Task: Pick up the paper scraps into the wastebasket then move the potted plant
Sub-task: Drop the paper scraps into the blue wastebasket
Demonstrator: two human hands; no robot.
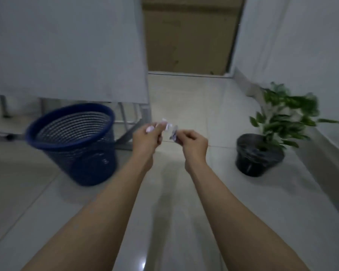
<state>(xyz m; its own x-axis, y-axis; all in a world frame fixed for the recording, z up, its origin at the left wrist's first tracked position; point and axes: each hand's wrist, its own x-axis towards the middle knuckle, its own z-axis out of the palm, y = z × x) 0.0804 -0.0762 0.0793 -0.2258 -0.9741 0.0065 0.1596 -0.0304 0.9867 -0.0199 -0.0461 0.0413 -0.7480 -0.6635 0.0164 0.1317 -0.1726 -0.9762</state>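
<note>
Both my hands are raised side by side over the tiled floor, between the basket and the plant. My left hand (148, 136) pinches a small white paper scrap (165, 125) at its fingertips. My right hand (193, 143) pinches another scrap (174, 133), greyish and crumpled. The two scraps nearly touch. A dark blue mesh wastebasket (72, 142) stands on the floor to the left of my hands, tilted in view, its mouth open. The potted plant (259, 154), green leaves in a black pot, stands at the right by the wall. The picture is blurred.
A grey table top (67, 49) on metal legs (146, 116) overhangs the wastebasket at the back left. A white wall (301, 45) with a skirting runs along the right. A brown door (188, 34) lies ahead. Pale floor tiles (184, 98) stretch between them.
</note>
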